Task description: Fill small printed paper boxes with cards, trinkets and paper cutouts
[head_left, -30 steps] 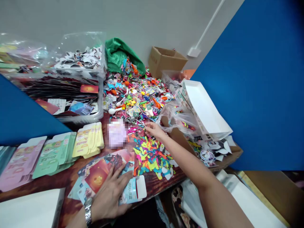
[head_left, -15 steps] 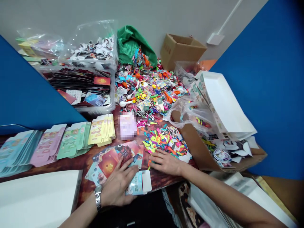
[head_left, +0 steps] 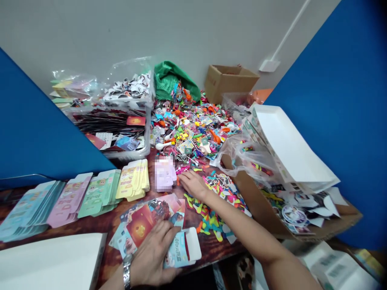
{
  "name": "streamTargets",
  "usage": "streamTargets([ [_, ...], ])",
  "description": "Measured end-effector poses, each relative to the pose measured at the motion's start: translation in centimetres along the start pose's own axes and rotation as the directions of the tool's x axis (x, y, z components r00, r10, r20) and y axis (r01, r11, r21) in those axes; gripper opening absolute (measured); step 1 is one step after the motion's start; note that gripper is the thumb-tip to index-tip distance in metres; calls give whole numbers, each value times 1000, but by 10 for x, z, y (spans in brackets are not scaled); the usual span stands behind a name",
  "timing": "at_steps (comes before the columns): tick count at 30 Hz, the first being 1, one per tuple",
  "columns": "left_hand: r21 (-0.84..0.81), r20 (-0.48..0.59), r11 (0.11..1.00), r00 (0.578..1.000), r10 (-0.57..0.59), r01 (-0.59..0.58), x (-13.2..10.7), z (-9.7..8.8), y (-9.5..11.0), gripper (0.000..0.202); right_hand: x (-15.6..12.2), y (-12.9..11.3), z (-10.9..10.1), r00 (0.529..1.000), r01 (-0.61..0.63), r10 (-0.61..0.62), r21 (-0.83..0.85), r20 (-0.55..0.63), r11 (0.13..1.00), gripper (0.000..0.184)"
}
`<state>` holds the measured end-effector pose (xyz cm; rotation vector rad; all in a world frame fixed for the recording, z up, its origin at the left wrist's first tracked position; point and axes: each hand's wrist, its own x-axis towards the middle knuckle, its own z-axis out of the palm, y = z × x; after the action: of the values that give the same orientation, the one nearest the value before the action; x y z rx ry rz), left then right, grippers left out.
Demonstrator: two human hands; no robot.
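- The key relation runs between the two hands: the light-blue box [head_left: 178,250] lies at the left hand [head_left: 155,247], near the bench's [head_left: 208,255] front edge, while the pink pieces [head_left: 183,169] lie beyond it, at the right hand's [head_left: 193,184] fingertips.
- The box's long axis runs roughly sideways, its white flap [head_left: 195,243] pointing right, away from the left palm.
- The left hand is clearly nearer the box; the right is nearer the pink pieces and the lilac stack [head_left: 165,176], just left of its fingertips.
- The left hand lies palm down, fingers stretched and slightly bent, thumb along the box's near side; it seems to steady the box, though how firmly it grips cannot be told.
- Fanned cards [head_left: 139,225] lie just beyond and left of it.
- The right forearm slants forward and leftward past the colourful pieces [head_left: 211,219]; its fingers are loosely bent downward, and whether they pinch anything cannot be told.
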<state>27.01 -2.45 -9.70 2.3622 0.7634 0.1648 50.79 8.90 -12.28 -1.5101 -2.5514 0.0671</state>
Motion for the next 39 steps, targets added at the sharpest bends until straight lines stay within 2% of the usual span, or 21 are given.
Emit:
streamTargets([
  [2,-21,-19,1000,1000,10,-10,2,2,3,76,13,1,7,1000,-21,21,-26,18,999,28],
  [5,-71,-25,998,1000,0,-1,4,6,7,79,9,1,16,999,18,-16,-38,33,999,25],
  [10,-136,70,987,995,-74,83,7,9,9,85,-37,12,17,992,107,-103,-65,67,992,26],
  [14,-151,129,977,983,-132,151,9,9,10,89,-78,27,-2,991,96,-87,-89,102,991,24],
  [16,-164,128,974,983,-134,154,11,8,11,90,-87,31,-12,992,70,-62,-74,109,995,23],
  [18,-175,121,974,985,-122,142,14,6,12,90,-83,30,-17,996,53,-49,-40,75,998,24],
  [20,-183,108,975,989,-104,123,17,5,14,88,-66,24,-14,998,50,-50,-6,28,999,25],
  [24,-173,57,983,997,-47,56,19,8,17,88,-24,7,10,997,80,-79,-39,19,996,32],
  [26,-156,36,987,999,-25,30,17,12,16,90,-16,3,19,993,112,-108,-88,45,990,33],
  [29,-145,-5,989,1000,-4,3,12,15,13,91,-32,11,19,982,172,-160,-137,97,976,27],
  [32,-154,-58,987,998,25,-34,9,15,9,92,-66,27,0,983,162,-146,-148,114,976,16],
  [34,-158,-85,986,996,39,-52,8,14,9,91,-80,37,-15,989,130,-121,-104,88,986,15],
  [36,-156,-100,986,994,46,-61,9,14,9,90,-81,45,-24,996,81,-80,-36,31,996,20],
  [39,-149,-115,987,992,50,-67,10,14,11,88,-58,54,-20,997,-59,59,1,-55,998,25],
])
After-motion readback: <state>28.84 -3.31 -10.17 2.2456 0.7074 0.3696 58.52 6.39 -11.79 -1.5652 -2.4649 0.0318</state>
